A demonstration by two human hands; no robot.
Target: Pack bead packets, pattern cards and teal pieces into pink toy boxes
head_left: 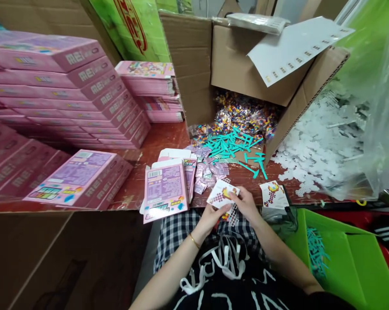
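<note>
Both of my hands meet at the table's front edge, above my lap. My left hand is closed on the lower left of a white printed card with a pixel pattern. The fingers of my right hand pinch the card's right side. Beneath the card, a white lattice piece and something yellow and red show between the hands, partly covered. Left of them lie flat pink boxes with open flaps. Small clear packets sit just behind the card, and another printed card lies to the right.
Stacked pink boxes fill the left. Teal tools lie before a cardboard box spilling bags of colourful beads. White lattice pieces are heaped at right, above a green bin holding teal tools.
</note>
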